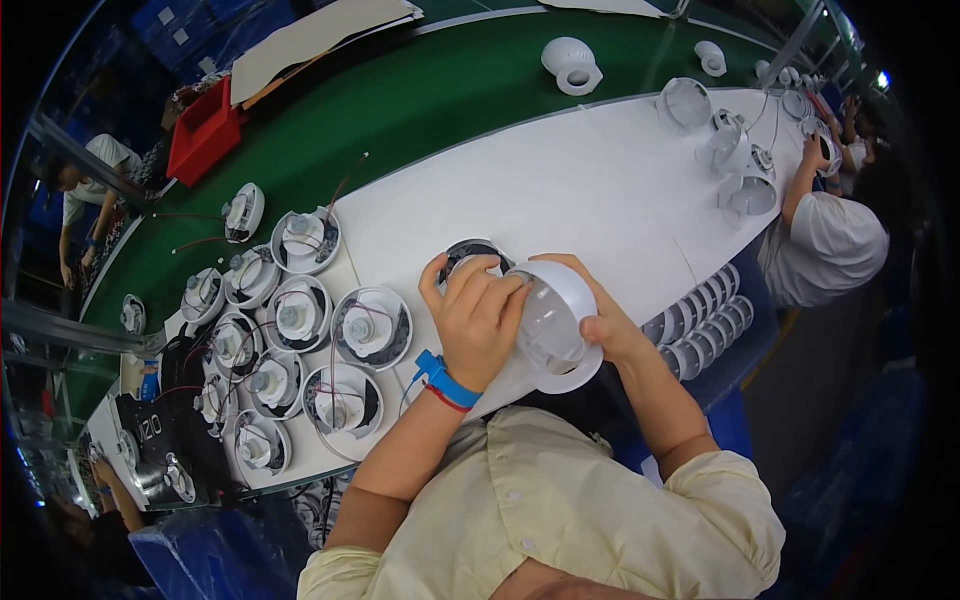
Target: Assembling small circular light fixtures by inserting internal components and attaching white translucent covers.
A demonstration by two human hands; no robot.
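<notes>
In front of my chest, a white plastic housing (566,376) with a wide round opening is tilted up. My right hand (612,322) is closed round its right side, thumb on the lower flange. My left hand (478,318), with a blue wrist strap (443,380), has its fingers curled, and the fingertips meet the housing's left rim. Whether a small part sits between those fingertips is hidden. Just beyond the left hand, a round unit with a dark inside (466,249) rests on the white table, partly covered by the fingers.
Several round white units with wires (372,328) crowd the table's left. More housings (752,194) stand at the far right, and one (572,66) on the green surface (480,62). Stacked round parts (700,325) lie right of me. A red bin (205,130) is far left. Co-workers sit nearby.
</notes>
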